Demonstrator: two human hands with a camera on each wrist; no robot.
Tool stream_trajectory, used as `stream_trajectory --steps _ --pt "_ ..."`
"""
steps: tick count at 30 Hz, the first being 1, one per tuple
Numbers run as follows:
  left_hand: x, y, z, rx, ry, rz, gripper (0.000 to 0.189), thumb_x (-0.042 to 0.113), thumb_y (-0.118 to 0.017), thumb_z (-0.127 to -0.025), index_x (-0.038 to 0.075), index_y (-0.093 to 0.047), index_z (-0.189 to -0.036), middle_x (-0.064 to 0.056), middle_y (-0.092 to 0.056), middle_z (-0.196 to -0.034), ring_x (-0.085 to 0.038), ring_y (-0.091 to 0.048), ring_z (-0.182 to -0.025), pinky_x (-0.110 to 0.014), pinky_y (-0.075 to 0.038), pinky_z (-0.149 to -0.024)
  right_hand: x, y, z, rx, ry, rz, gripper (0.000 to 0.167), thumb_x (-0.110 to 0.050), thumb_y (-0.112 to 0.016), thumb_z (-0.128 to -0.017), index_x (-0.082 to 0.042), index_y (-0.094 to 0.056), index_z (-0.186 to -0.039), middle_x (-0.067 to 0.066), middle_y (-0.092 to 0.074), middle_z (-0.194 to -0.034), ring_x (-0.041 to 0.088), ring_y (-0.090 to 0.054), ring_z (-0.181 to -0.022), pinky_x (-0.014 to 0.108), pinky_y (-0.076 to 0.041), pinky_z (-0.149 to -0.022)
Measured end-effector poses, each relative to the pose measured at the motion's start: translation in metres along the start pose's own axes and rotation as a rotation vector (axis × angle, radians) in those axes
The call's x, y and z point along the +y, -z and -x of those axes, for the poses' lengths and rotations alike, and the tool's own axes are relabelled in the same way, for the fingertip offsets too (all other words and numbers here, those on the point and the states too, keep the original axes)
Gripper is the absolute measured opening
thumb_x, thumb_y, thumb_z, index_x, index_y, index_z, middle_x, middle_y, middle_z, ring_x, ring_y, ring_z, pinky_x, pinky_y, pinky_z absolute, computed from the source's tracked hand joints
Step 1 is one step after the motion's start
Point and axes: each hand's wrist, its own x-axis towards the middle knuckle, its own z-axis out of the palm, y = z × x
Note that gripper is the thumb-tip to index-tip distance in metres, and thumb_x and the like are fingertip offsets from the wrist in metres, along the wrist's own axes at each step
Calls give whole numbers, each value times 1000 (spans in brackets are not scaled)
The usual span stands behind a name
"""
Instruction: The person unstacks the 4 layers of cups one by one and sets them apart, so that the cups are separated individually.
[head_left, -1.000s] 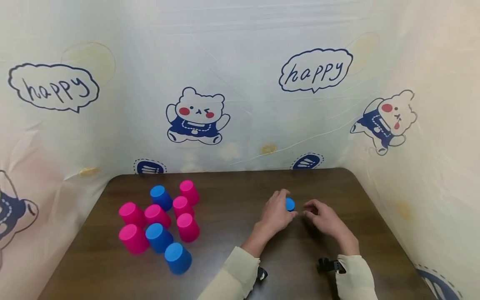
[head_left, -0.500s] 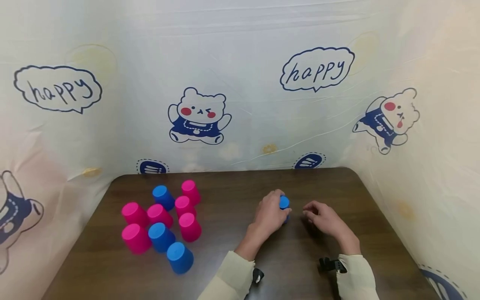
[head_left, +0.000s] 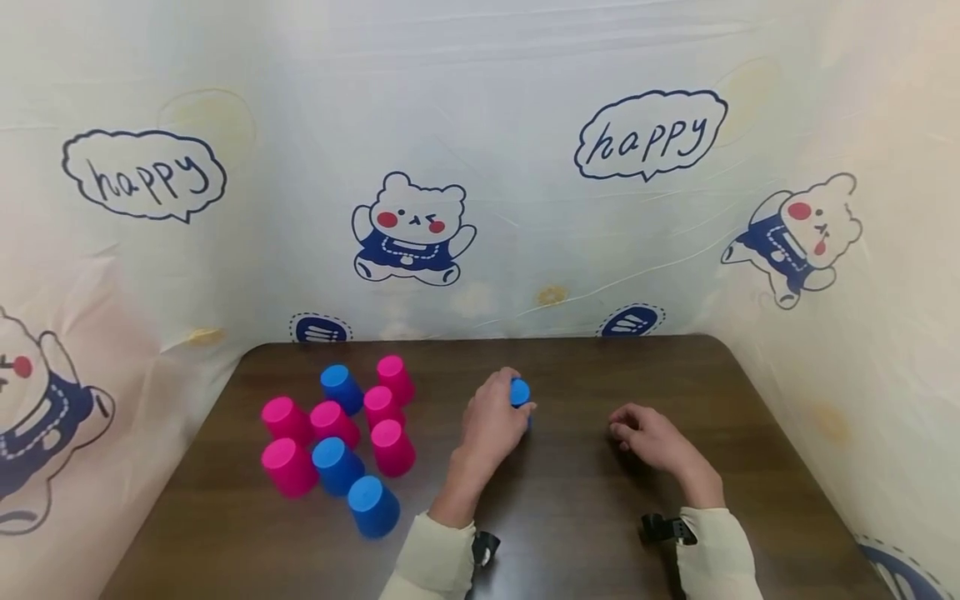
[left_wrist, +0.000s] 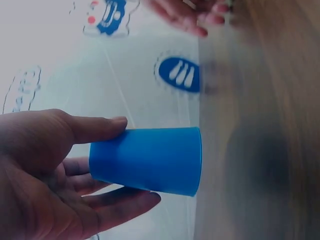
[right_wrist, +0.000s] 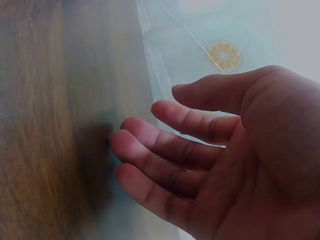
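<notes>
My left hand (head_left: 491, 422) grips a blue cup (left_wrist: 150, 160) between thumb and fingers, right of the grouped cups. In the left wrist view that cup has its wide rim toward the table and its narrow base toward the palm; whether the rim touches the wood I cannot tell. Over the right part of the table, my right hand (head_left: 656, 437) holds nothing, its fingers (right_wrist: 145, 160) loosely bent. Several upside-down cups stand at the left, among them a front blue cup (head_left: 373, 507), a pink cup (head_left: 393, 448) and a back blue cup (head_left: 342, 389).
The dark wooden table (head_left: 570, 517) meets a pale printed curtain (head_left: 510, 167) along its back edge, and the curtain also flanks both sides. Black straps with small devices (head_left: 486, 547) sit at the wrists. Bare wood lies between the two hands.
My left hand has carried the blue cup leftward, away from the right hand and nearer the grouped cups. The right hand stays nearly in place. The head view has shifted slightly.
</notes>
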Motion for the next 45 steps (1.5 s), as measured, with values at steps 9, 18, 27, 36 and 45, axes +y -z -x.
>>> stream_trajectory --steps 9,18,27,36,45 --pt "-37 27 -2 63 156 -42 49 24 -80 -95 7 -60 -137 -13 -67 -128 -38 -67 -113 -60 -57 -92 1 2 -2 -6 -16 -5 20 -12 -59 -107 0 -67 -121 10 -69 -100 21 -63 -83 35 -55 -76" --pt "-64 41 -7 106 191 -71 53 17 -80 -93 -2 -57 -138 -20 -66 -118 -40 -67 -105 -58 -58 -90 1 -1 -2 -9 -30 -18 20 -12 -59 -106 0 -66 -120 10 -69 -100 22 -63 -83 35 -54 -76" --pt "-70 42 -7 130 177 -138 46 12 -80 -92 -6 -57 -128 -21 -63 -106 -40 -67 -98 -56 -59 -86 -2 -5 -2 8 -29 29 17 -13 -61 -106 -3 -68 -118 8 -69 -99 21 -62 -83 38 -57 -76" --pt "-67 43 -10 135 214 -207 38 7 -76 -91 -7 -56 -120 -24 -60 -103 -44 -68 -94 -58 -60 -80 -9 -10 -2 63 23 130 18 -17 -65 -104 -7 -69 -118 8 -72 -107 22 -61 -91 44 -57 -84" --pt "-69 43 -10 104 218 -230 41 10 -77 -91 -5 -56 -122 -24 -60 -107 -43 -68 -94 -58 -60 -75 -9 -15 -3 35 -1 130 20 -18 -66 -103 -7 -69 -120 8 -71 -108 22 -62 -93 48 -58 -89"
